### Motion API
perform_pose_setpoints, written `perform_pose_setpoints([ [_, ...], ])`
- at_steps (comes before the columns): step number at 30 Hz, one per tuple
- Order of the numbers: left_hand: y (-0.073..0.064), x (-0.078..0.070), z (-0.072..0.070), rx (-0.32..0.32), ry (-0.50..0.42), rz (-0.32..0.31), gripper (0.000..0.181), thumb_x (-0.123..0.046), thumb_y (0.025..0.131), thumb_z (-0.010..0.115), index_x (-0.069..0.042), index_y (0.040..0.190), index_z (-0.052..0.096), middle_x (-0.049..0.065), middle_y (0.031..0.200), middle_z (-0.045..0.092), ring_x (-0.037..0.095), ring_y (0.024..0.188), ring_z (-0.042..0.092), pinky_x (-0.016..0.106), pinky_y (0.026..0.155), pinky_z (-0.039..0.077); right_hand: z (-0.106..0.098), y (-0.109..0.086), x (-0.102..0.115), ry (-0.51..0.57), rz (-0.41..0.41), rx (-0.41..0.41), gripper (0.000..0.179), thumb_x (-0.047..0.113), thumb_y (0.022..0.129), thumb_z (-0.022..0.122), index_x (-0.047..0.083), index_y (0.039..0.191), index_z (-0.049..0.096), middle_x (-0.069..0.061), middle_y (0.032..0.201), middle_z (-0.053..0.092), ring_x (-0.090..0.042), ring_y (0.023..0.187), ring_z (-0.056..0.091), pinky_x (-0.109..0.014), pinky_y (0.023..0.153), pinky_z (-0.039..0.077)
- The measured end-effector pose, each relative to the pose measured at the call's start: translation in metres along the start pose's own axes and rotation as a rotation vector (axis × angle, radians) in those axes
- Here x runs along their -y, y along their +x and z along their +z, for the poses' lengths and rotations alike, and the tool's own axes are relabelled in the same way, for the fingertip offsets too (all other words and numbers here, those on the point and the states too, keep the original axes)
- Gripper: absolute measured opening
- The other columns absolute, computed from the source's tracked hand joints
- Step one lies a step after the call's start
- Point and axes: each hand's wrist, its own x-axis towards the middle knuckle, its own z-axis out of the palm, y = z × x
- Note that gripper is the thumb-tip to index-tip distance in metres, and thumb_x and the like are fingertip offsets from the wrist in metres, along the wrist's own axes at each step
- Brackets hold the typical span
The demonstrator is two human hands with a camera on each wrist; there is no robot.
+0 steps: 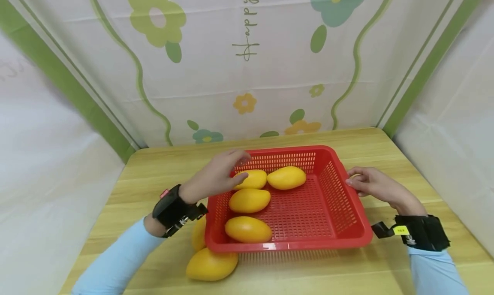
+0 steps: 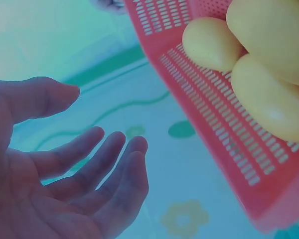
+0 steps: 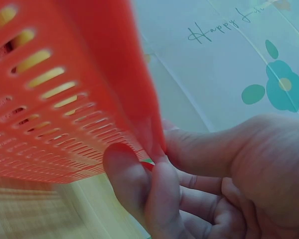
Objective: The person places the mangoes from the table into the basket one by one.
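A red slotted plastic basket (image 1: 301, 213) has several yellow mangoes inside, among them a back mango (image 1: 287, 178) and a front mango (image 1: 248, 229). My right hand (image 1: 374, 184) pinches the basket's right rim between thumb and fingers; in the right wrist view the fingertips (image 3: 124, 169) curl under that rim. Over the basket's back left corner is my left hand (image 1: 216, 175), fingers loosely bent and thumb apart. It partly hides a mango (image 1: 254, 179) in the head view. In the left wrist view the left hand (image 2: 65, 194) holds nothing and shows a gap from the basket wall.
Outside the basket, at its front left corner, a mango (image 1: 212, 264) lies on the wooden table (image 1: 146, 192). Another mango (image 1: 198, 233) is partly hidden by the basket's left side. A flower-printed cloth (image 1: 216, 72) stands behind the table, with white cloth at both sides.
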Motion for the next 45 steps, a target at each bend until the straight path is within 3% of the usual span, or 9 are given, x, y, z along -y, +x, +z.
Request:
perform_pose_setpoints([
  [6,-0.03,0.011,-0.007,-0.082,-0.057,-0.057,0.039,-0.012,0.092,0.07,-0.003,0.127,0.057,0.012,0.121,0.063,0.026,0.109,0.062,0.043,0.094,0.054,0.0,0.0,0.0,0.005,-0.007,-0.002,0.041,0.018,0.104,0.052,-0.015,0.128,0.046,-0.023,0.104,0.072,-0.015,0.084,0.073,-0.032,0.077,0.059],
  [13,-0.061,0.032,-0.005,-0.19,-0.167,-0.157,0.037,-0.005,0.093,0.067,-0.001,0.128,0.054,0.015,0.121,0.063,0.03,0.111,0.061,0.049,0.09,0.056,0.0,0.0,0.001,-0.002,-0.02,0.002,0.04,0.016,0.104,0.052,-0.015,0.127,0.046,-0.021,0.103,0.072,-0.015,0.084,0.073,-0.032,0.076,0.059],
  [18,-0.076,0.048,-0.001,-0.198,-0.225,-0.247,0.036,-0.005,0.094,0.065,0.0,0.128,0.053,0.017,0.121,0.062,0.032,0.11,0.062,0.048,0.09,0.057,-0.003,0.001,0.003,-0.018,-0.03,-0.013,0.039,0.016,0.104,0.052,-0.015,0.127,0.047,-0.018,0.101,0.073,-0.015,0.082,0.073,-0.032,0.075,0.059],
  [22,-0.082,0.057,0.005,-0.174,-0.241,-0.293,0.035,-0.006,0.095,0.065,-0.001,0.128,0.054,0.015,0.12,0.062,0.031,0.11,0.062,0.046,0.09,0.057,-0.004,0.0,0.005,-0.013,-0.014,-0.02,0.041,0.017,0.104,0.053,-0.015,0.128,0.046,-0.017,0.101,0.073,-0.015,0.083,0.073,-0.031,0.075,0.059],
  [34,-0.099,0.073,0.02,-0.082,-0.246,-0.348,0.034,-0.008,0.096,0.063,0.002,0.128,0.054,0.02,0.12,0.062,0.033,0.107,0.064,0.043,0.087,0.058,-0.003,0.002,0.003,0.001,-0.019,-0.019,0.04,0.017,0.104,0.052,-0.015,0.128,0.046,-0.016,0.1,0.074,-0.015,0.083,0.073,-0.031,0.076,0.059],
  [39,-0.107,0.078,0.028,0.038,-0.278,-0.371,0.043,-0.017,0.097,0.065,0.003,0.132,0.051,0.023,0.125,0.06,0.034,0.108,0.064,0.043,0.086,0.057,-0.003,0.001,0.002,-0.002,-0.015,-0.021,0.04,0.017,0.104,0.053,-0.015,0.127,0.046,-0.016,0.101,0.074,-0.014,0.083,0.073,-0.031,0.076,0.059],
  [45,-0.114,0.081,0.041,0.204,-0.339,-0.397,0.056,-0.026,0.093,0.07,0.003,0.136,0.048,0.018,0.122,0.061,0.031,0.107,0.062,0.044,0.089,0.055,-0.001,0.001,0.0,0.01,-0.012,-0.008,0.04,0.016,0.104,0.053,-0.015,0.127,0.046,-0.017,0.101,0.074,-0.015,0.084,0.073,-0.032,0.076,0.059],
])
